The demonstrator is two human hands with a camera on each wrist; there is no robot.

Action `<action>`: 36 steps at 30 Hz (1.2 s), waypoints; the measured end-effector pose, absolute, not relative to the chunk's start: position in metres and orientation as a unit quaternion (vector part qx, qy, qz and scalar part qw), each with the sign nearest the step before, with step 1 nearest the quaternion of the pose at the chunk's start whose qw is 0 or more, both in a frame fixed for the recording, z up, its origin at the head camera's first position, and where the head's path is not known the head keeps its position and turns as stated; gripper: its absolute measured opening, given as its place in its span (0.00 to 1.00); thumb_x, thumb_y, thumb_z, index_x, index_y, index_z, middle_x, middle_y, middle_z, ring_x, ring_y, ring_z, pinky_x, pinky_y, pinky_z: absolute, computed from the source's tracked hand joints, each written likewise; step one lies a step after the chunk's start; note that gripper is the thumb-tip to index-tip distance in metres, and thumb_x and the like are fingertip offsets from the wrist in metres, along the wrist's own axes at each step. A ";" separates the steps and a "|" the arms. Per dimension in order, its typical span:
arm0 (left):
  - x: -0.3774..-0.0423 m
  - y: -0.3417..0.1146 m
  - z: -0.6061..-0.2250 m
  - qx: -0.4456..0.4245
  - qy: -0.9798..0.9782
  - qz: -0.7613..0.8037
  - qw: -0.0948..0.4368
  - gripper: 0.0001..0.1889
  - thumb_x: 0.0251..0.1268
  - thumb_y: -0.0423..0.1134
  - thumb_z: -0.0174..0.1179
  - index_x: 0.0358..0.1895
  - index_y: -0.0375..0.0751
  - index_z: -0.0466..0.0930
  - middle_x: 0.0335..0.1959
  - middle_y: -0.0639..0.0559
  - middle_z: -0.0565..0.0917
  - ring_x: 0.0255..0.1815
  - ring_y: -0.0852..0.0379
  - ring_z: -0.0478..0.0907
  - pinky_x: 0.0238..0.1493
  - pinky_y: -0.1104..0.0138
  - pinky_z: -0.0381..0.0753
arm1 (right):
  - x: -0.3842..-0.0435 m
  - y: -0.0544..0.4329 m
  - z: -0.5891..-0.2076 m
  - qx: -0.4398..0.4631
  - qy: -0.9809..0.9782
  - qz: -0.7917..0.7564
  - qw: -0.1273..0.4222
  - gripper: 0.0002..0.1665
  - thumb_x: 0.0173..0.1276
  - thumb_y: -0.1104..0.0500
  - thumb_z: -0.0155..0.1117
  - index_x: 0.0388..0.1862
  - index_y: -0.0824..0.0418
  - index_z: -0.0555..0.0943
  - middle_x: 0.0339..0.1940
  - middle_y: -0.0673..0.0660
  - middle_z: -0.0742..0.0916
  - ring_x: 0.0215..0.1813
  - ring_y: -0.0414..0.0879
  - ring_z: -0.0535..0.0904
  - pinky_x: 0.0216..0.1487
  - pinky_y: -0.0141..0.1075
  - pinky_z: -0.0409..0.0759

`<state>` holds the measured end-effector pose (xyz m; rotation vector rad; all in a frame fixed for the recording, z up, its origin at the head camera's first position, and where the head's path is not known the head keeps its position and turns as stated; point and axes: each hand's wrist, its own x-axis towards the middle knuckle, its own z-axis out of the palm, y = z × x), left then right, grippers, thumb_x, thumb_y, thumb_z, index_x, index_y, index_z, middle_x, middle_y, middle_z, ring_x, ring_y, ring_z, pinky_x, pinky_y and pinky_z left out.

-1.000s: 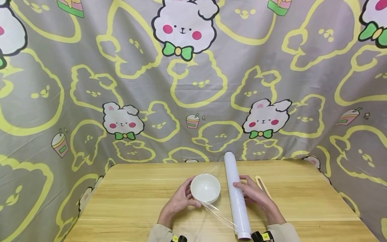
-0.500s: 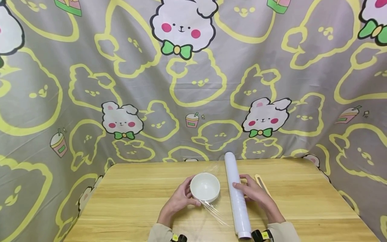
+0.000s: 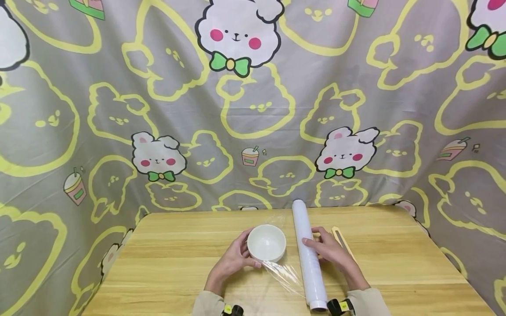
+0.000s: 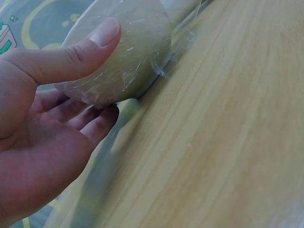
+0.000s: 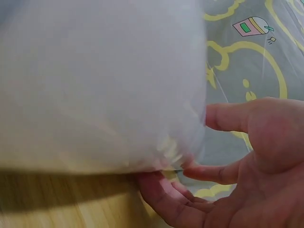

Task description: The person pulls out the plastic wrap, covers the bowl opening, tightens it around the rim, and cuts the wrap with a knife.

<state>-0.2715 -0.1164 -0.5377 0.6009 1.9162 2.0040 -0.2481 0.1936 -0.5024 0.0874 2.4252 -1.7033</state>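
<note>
My left hand (image 3: 233,260) holds a white bowl (image 3: 266,242) from its left side, thumb in front and fingers round behind. In the left wrist view, clear cling film lies wrinkled over the bowl's outside (image 4: 135,52), with the thumb pressing on it. A shiny stretch of film (image 3: 285,273) runs from the bowl's near side toward the roll. My right hand (image 3: 331,251) grips the long white cling film roll (image 3: 309,263) about its middle, thumb on top. The right wrist view shows fingertips curled under the roll (image 5: 104,95), which fills most of that view.
A yellow utility knife (image 3: 343,242) lies on the wooden table (image 3: 178,254), just right of the right hand. A patterned cloth (image 3: 269,109) hangs behind the table and at both sides. The roll's far end reaches close to the back cloth.
Both hands keep their holds on bowl and roll. The film between them has gone from thin gathered strands to a wider, shinier sheet. The head view has shifted slightly.
</note>
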 end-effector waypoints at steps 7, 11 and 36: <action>-0.271 -0.116 -0.537 0.208 0.670 0.696 0.152 0.57 0.41 0.13 0.73 0.79 0.29 0.52 0.78 0.29 0.59 0.77 0.31 0.58 0.71 0.65 0.70 | -0.247 0.193 -0.500 0.036 0.819 -0.566 0.086 0.37 0.74 0.52 0.65 0.70 0.73 0.65 0.49 0.67 0.81 0.44 0.54 0.81 0.35 0.45 0.85; -0.271 -0.116 -0.536 0.207 0.673 0.693 0.153 0.57 0.41 0.14 0.73 0.79 0.29 0.52 0.78 0.29 0.59 0.77 0.32 0.58 0.72 0.63 0.69 | -0.247 0.193 -0.501 0.035 0.816 -0.570 0.086 0.36 0.75 0.53 0.64 0.71 0.73 0.64 0.47 0.67 0.80 0.43 0.54 0.81 0.35 0.45 0.85; -0.273 -0.117 -0.537 0.217 0.666 0.696 0.157 0.56 0.43 0.13 0.72 0.79 0.30 0.51 0.78 0.29 0.59 0.77 0.32 0.58 0.71 0.64 0.71 | -0.247 0.205 -0.494 0.011 0.837 -0.545 0.037 0.38 0.78 0.55 0.61 0.75 0.76 0.60 0.50 0.69 0.82 0.45 0.55 0.82 0.38 0.44 0.86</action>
